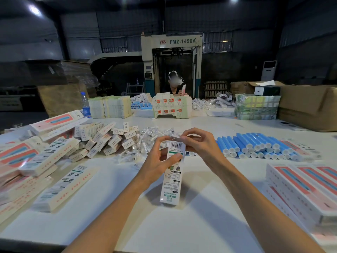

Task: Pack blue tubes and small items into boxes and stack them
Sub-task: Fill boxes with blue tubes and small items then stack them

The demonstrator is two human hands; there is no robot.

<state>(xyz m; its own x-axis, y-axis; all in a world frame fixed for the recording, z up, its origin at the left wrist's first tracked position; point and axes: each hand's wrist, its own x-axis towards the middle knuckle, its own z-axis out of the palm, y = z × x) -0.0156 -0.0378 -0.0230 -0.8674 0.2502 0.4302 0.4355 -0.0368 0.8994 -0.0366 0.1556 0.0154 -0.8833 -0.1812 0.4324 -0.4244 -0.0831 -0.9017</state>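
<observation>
Mid-task, judged. Holding box point(172, 172) over tabletop point(109, 181) in left hand point(157, 162), grip curled round it; right hand point(198, 143) grip pinched at its top end. Right of box: blue tubes point(255, 147) unpacked, stacked boxes point(300, 185) probably finished. Behind box: small items point(151, 135) loose. Plenty left

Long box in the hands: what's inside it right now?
Its contents do not show. The long box is opaque, and the left hand and right hand cover its far end, so whether a tube is in it cannot be told.
</observation>
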